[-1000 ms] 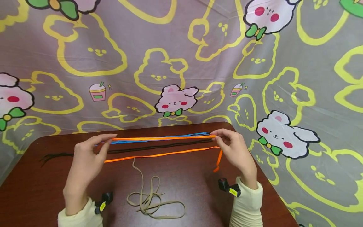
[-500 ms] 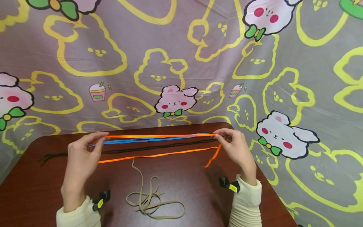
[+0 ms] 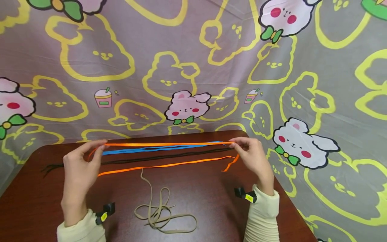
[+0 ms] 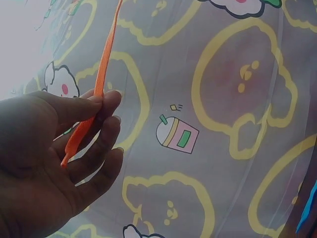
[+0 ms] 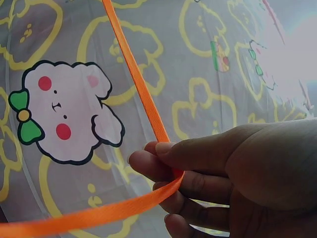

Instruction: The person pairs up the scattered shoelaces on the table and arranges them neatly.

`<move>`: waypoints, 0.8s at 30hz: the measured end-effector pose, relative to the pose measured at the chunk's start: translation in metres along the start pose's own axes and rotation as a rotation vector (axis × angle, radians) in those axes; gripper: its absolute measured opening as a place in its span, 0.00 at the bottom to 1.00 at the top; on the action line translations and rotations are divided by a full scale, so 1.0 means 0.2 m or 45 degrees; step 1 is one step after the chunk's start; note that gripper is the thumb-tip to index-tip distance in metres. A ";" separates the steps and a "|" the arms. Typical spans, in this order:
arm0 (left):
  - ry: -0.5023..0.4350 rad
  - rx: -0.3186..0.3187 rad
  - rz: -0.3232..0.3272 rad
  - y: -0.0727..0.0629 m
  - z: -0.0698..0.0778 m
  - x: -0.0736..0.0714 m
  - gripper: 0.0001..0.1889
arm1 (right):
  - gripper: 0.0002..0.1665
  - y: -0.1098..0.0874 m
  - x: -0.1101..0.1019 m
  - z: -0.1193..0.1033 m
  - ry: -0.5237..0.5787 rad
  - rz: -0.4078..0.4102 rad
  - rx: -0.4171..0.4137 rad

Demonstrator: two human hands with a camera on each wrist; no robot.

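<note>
An orange shoelace (image 3: pixel 169 145) is stretched nearly straight between my two raised hands. My left hand (image 3: pixel 79 169) pinches it between thumb and forefinger near one end. In the left wrist view the short tip of the orange shoelace (image 4: pixel 102 69) hangs into the palm, the other fingers loosely bent. At the right, my right hand (image 3: pixel 253 160) grips the lace with thumb and forefinger. The right wrist view shows the orange shoelace (image 5: pixel 138 79) turning back under the fingers, with a loose tail trailing to the left. A second orange shoelace (image 3: pixel 169 165) lies lengthwise on the table below.
Behind the held lace, blue shoelaces (image 3: pixel 151 148) and black shoelaces (image 3: pixel 166 156) lie stretched across the brown table (image 3: pixel 121 201). A tan shoelace (image 3: pixel 178 232) is loosely coiled at the front. A patterned cloth (image 3: pixel 136 40) hangs at the back and right.
My left hand has moved left, and my right hand slightly right, so a longer stretch of orange shoelace spans between them. The tail below my right hand has swung and risen.
</note>
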State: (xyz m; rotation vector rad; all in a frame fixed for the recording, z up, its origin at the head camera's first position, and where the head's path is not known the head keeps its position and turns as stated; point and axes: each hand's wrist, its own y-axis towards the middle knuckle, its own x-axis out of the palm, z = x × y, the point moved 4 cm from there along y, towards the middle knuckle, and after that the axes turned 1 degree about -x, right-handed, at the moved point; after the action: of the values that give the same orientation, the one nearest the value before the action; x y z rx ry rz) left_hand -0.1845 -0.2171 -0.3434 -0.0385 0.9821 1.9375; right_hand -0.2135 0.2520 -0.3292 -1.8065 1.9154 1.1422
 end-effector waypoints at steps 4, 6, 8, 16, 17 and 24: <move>0.008 -0.027 0.019 0.00 -0.02 -0.02 0.09 | 0.09 0.00 0.01 0.01 -0.003 -0.012 -0.001; 0.003 -0.037 0.039 0.00 -0.04 -0.03 0.09 | 0.09 0.00 0.00 0.03 -0.008 -0.008 -0.008; -0.009 -0.050 0.064 0.00 -0.05 -0.05 0.09 | 0.09 0.01 0.00 0.04 -0.014 0.006 -0.024; -0.028 -0.091 0.111 0.01 -0.08 -0.06 0.09 | 0.09 0.02 -0.03 0.08 -0.011 0.046 -0.018; -0.022 -0.100 0.116 0.01 -0.08 -0.06 0.09 | 0.09 0.02 -0.04 0.09 -0.007 0.048 -0.016; 0.056 -0.187 0.124 0.00 -0.13 -0.07 0.09 | 0.09 0.03 -0.04 0.14 -0.037 0.026 0.023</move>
State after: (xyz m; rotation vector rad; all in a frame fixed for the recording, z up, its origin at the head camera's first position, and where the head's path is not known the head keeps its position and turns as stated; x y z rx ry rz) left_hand -0.1858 -0.2430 -0.3552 -0.1199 0.8823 2.1034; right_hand -0.2271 0.2764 -0.3403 -1.7551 1.9262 1.1478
